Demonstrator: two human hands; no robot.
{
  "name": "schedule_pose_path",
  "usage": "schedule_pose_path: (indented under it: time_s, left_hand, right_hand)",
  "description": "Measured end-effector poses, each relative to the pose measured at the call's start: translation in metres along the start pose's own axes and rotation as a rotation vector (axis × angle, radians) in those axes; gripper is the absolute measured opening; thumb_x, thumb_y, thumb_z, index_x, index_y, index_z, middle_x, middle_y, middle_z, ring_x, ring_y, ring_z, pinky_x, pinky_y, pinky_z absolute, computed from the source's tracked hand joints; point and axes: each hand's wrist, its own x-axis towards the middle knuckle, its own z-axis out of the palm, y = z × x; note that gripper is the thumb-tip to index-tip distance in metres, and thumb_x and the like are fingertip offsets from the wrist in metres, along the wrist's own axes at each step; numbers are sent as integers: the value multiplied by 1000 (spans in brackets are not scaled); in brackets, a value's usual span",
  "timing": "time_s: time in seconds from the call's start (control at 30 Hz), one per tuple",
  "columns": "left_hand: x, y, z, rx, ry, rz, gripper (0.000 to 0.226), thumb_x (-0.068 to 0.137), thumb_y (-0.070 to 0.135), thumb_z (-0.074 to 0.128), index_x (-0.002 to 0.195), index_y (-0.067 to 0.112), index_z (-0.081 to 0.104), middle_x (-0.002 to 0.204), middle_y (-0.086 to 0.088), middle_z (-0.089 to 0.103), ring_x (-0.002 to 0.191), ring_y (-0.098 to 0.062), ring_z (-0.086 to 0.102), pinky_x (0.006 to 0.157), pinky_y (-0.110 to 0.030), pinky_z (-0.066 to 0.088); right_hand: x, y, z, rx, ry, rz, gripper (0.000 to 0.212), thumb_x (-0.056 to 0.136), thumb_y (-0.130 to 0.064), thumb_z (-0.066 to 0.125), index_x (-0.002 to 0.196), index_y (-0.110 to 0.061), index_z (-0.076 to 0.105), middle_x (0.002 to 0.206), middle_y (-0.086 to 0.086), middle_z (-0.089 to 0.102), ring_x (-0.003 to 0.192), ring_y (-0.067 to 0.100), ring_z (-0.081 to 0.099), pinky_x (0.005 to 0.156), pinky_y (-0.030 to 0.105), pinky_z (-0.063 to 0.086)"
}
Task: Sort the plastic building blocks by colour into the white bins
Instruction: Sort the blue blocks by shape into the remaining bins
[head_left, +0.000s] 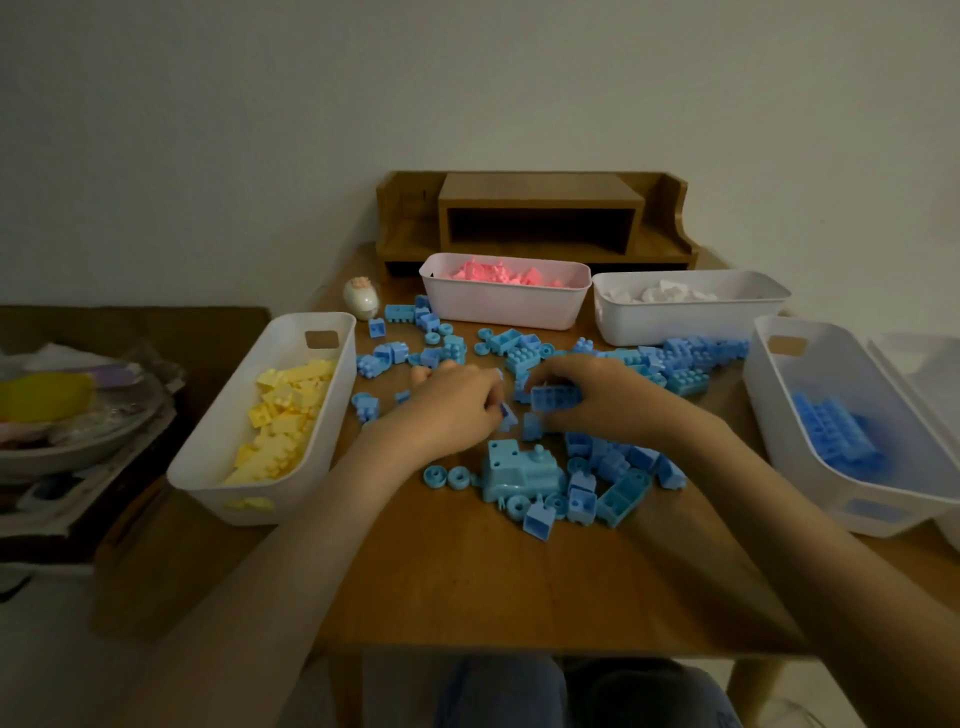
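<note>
Both my hands are mid-tabletop in the loose pale-blue plastic building blocks (691, 358). My right hand (597, 400) grips a blue rectangular studded brick (556, 397), fingers curled over its top. My left hand (457, 405) has its fingers curled in, tips touching a small blue block (508, 415); I cannot tell if it is actually gripped.

The blue blocks are scattered over the wooden tabletop (467, 582) from 10 to 2 o'clock of my hands. More lie at 6 o'clock round a blue train-shaped piece (519, 467).

- The white plastic bin at 9 o'clock (311, 467) holds yellow blocks (285, 410).
- The white bin at 12 o'clock (504, 312) holds pink blocks (498, 273).
- The white bin at 1 o'clock (675, 325) holds white blocks (665, 291).
- The white bin at 3 o'clock (779, 415) holds blue blocks (836, 434).

A small white egg-shaped figure (361, 299) stands at 11 o'clock. A brown wooden desk shelf (540, 218) is behind the 12 o'clock bin.
</note>
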Motion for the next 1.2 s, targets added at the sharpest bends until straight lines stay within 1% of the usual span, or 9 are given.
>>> schedule_pose_path:
  time_s: [0.1, 0.27, 0.37, 0.5, 0.7, 0.87, 1.03, 1.1, 1.2]
  left_hand:
    - [-3, -2, -4, -85, 31, -54, 6, 96, 25, 39, 94, 23, 45, 86, 6, 51, 100, -21, 46, 83, -36, 25]
    - [-8, -6, -7, -189, 73, -88, 6, 95, 21, 38, 89, 22, 39, 77, 1, 53, 82, -21, 50, 81, -39, 32]
    - [-10, -10, -9, -326, 91, -107, 14, 96, 13, 36, 100, 24, 43, 78, 6, 59, 75, -16, 51, 80, -39, 37]
    - [-11, -14, -10, -377, 80, -140, 32, 98, 14, 35, 118, 36, 48, 80, 13, 60, 77, -10, 53, 84, -39, 41]
    - [-10, -15, -8, -349, 56, -208, 18, 96, 20, 39, 104, 30, 51, 108, 3, 66, 106, -20, 57, 97, -44, 40]
    - [-8, -3, -12, -419, 56, -175, 9, 95, 23, 42, 99, 28, 48, 104, 0, 65, 94, -18, 59, 89, -44, 48]
    - [4, 32, -17, -527, 49, -77, 11, 95, 21, 46, 104, 25, 49, 99, 0, 67, 80, -17, 61, 67, -33, 47]
    - [10, 48, -16, -530, 54, -33, 9, 95, 24, 47, 102, 28, 48, 98, -1, 68, 77, -18, 60, 68, -36, 49]
    - [20, 81, -13, -500, 86, 25, 8, 93, 28, 48, 101, 27, 51, 99, -1, 68, 89, -22, 61, 82, -41, 50]
  right_hand:
    - [2, -6, 8, -63, -34, -18, 31, 81, -26, 70, 109, -25, 58, 97, -13, 50, 90, 7, 48, 67, 16, 37]
    - [13, -11, 16, -202, -71, 42, 39, 82, -24, 69, 117, -14, 55, 116, 8, 57, 106, 24, 52, 87, 33, 45]
    - [15, -12, 16, -168, -62, 93, 37, 85, -20, 66, 120, -16, 54, 119, 8, 56, 110, 25, 52, 83, 31, 42]
    - [16, -8, 15, -106, 45, 113, 37, 87, -14, 60, 123, -17, 51, 124, 9, 55, 111, 26, 52, 86, 32, 43]
    - [10, 4, 9, -73, 34, 198, 55, 91, -20, 59, 141, -17, 36, 141, 9, 43, 126, 28, 43, 97, 33, 39]
    - [5, 3, -1, 105, 245, 188, 48, 89, -27, 61, 132, -14, 45, 124, 11, 56, 109, 26, 53, 79, 29, 40]
    - [-18, 3, -36, 298, 420, 231, 54, 88, -28, 63, 136, -11, 44, 116, 0, 55, 105, 16, 52, 86, 29, 41]
    - [-29, 9, -51, 211, 457, 281, 59, 88, -29, 63, 139, -12, 40, 131, 7, 53, 116, 22, 51, 91, 30, 40]
    - [-51, 28, -73, 54, 497, 345, 45, 89, -22, 61, 130, -10, 49, 125, 13, 57, 112, 28, 53, 84, 28, 39]
